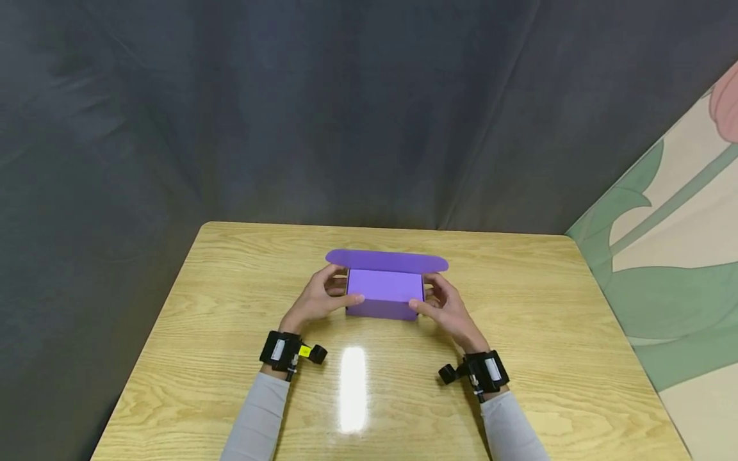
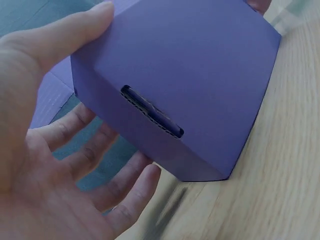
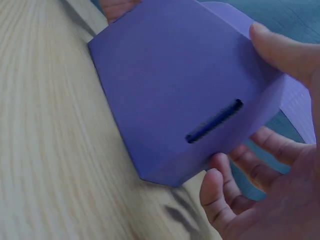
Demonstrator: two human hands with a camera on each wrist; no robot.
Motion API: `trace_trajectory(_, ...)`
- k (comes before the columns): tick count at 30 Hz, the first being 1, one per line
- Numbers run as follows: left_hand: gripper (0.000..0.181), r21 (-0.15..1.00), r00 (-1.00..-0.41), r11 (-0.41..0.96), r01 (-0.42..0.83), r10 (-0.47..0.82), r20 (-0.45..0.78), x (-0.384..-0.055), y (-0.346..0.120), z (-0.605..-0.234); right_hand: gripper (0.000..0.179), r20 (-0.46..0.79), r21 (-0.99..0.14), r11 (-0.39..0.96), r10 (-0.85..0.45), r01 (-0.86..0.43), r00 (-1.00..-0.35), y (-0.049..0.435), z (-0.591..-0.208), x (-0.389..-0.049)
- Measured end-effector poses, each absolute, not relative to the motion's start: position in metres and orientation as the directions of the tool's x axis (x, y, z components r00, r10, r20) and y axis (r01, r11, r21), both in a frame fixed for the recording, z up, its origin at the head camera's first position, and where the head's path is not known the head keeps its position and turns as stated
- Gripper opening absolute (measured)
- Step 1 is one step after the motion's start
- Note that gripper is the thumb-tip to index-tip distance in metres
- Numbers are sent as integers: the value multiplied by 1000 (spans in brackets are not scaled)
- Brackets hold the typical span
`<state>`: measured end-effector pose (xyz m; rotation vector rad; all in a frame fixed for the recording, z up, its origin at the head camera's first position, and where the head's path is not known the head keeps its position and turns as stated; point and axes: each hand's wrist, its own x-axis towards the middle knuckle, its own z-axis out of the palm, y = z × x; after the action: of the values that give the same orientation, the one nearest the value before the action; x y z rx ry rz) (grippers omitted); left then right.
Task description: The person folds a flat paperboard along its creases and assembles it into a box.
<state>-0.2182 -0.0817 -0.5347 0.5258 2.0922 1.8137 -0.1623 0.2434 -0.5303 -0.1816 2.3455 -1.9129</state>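
Observation:
A purple cardboard box (image 1: 385, 286) is held between both hands near the table's middle. Along its far side stands a purple flap (image 1: 386, 260) with rounded ends. My left hand (image 1: 319, 296) grips the left end, thumb on the near top edge and fingers along the side. At the opposite end, my right hand (image 1: 450, 308) holds it the same way. A narrow slot (image 2: 152, 112) near the left end shows in the left wrist view; a matching slot (image 3: 214, 121) appears in the right wrist view. Whether the box touches the table I cannot tell.
The wooden table (image 1: 230, 333) ends at a dark curtain (image 1: 346, 115) behind. Floral fabric (image 1: 680, 256) hangs along the right side. Black wrist cameras are strapped to both forearms, and a light glare lies on the tabletop before the box.

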Motion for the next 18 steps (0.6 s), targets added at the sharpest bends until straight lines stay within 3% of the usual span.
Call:
trace_trajectory(4, 73, 996, -913, 67, 66, 406, 34, -217, -84, -531, 55, 62, -989, 128, -87, -73, -994, 248, -527, -162)
trace_trajectory(8, 61, 977, -957, 1, 214, 200, 210, -217, -83, -523, 41, 236, -968, 115, 117, -223, -965, 250, -522, -163)
trace_trajectory(12, 43, 924, -928, 87, 373, 24, 372, -216, -80, -516, 25, 377, -922, 193, 256, -335, -890, 249, -517, -165)
trace_trajectory(18, 25, 874, -883, 178, 452, -51, 467, -216, -76, -515, 17, 499, -860, 276, 281, -429, -820, 247, -513, -167)
